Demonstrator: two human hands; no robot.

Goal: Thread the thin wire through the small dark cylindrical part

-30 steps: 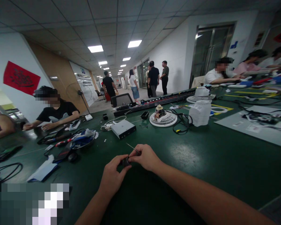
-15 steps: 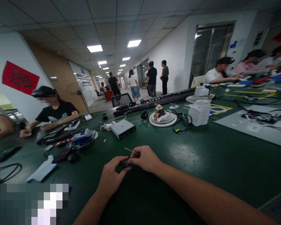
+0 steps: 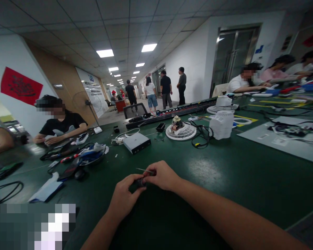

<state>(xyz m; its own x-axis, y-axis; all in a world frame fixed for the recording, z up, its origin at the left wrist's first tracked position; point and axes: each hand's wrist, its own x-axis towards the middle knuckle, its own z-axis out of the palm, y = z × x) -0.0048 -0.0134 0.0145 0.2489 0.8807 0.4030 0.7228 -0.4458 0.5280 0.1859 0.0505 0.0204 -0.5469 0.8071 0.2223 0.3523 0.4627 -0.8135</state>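
Dark round part [image 3: 140,182]: one, at the near middle of the green table [image 3: 224,187], pinched between thumb and fingers of the left hand [image 3: 123,195]. Right hand [image 3: 163,176]: closed on a thin rod [image 3: 144,170], fingertips at the part's right end. Farther: grey box [image 3: 137,141], white round grille [image 3: 185,133], white housing [image 3: 221,125].

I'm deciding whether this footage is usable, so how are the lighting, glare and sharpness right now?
Head view: dim overall, with bright ceiling panels; a pale glare patch on the green table; wide-angle stretching toward the edges; the small dark part between the hands too dark for detail.
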